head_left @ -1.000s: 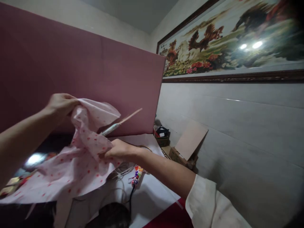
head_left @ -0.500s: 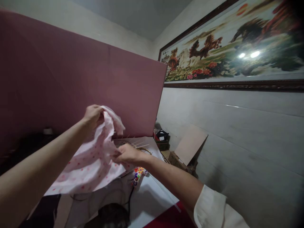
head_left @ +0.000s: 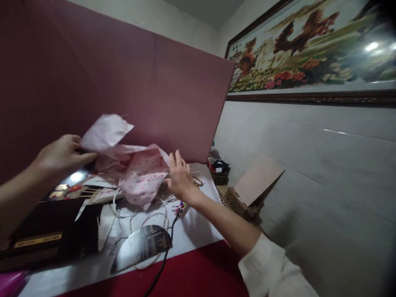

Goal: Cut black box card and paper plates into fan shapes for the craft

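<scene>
A thin pink-and-white cloth (head_left: 144,173) with small red dots is bunched in mid-air above the table, one pale flap folded up at its left. My left hand (head_left: 62,152) is curled at that left end, fingers closed at the cloth's edge and thumb pointing right. At the cloth's right edge, my right hand (head_left: 181,175) has its fingers stretched upward and slightly apart, touching or very close to the fabric. Below the cloth lie loose pale cords (head_left: 154,216), thin sticks and a rounded shiny dark plate (head_left: 144,245). A flower-patterned object (head_left: 180,209) with a black cable lies under my right wrist.
The table has a white cover (head_left: 198,231) and a red cloth (head_left: 185,268) along its front. A black box (head_left: 58,235) stands at left. Behind rises a large pink panel (head_left: 139,86). Cardboard boxes (head_left: 244,206) sit on the right, below a framed horse picture (head_left: 287,53).
The cloth has gone from hanging spread to bunched up. My left hand has moved left and down; my right hand has raised and spread its fingers. More of the table shows.
</scene>
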`<state>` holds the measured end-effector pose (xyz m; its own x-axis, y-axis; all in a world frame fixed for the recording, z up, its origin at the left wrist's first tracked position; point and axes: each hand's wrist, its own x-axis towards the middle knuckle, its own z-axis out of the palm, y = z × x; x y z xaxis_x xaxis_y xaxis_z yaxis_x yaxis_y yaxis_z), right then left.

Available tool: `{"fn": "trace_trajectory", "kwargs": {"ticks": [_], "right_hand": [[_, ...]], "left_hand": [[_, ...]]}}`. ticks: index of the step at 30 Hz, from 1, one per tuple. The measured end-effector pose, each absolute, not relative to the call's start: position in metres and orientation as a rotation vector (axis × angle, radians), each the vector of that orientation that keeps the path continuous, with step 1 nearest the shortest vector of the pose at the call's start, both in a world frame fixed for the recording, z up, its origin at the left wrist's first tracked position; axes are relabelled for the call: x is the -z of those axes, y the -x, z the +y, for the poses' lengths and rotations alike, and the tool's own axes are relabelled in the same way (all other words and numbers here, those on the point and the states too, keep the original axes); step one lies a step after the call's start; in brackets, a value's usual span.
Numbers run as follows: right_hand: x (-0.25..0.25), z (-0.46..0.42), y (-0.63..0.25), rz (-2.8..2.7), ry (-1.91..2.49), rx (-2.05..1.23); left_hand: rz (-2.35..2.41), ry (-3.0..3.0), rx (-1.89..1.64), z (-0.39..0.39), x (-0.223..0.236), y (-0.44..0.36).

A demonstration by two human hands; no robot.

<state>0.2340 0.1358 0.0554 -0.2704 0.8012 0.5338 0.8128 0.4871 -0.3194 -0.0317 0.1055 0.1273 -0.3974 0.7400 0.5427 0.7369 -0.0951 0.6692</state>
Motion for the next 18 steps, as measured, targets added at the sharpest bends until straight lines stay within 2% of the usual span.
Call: {"fn": "trace_trajectory", "kwargs": {"ticks": [2,6,9,13,16,18], "right_hand": [[-0.022,0.103,-0.24,-2.264,1.275,0.022],[0.017,0.062,-0.234,-2.707,1.203,-0.21],[0.024,0.058,-0.225,-2.524,1.236,-0.523],[0.017,0.069,-0.227,-2.017,1.167,-1.081],[0.003,0.075,-0.231,-1.834,1.09,-1.253],[-0.007,0.075,-0.229,-1.704,1.02,-1.369]], "left_hand": [[2.197,-1.889,-1.396,0.064,-0.088,0.023],[1.947,-1.792,-1.186,-0.012,-0.01,-0.009],[1.932,-1.657,-1.151,-0.042,0.029,-0.027],[1.964,-1.49,-1.245,-0.054,0.041,-0.025],[1.965,-1.346,-1.474,-0.051,0.032,-0.016],[1.766,-1.232,-1.571,-0.042,0.021,-0.016]]}}
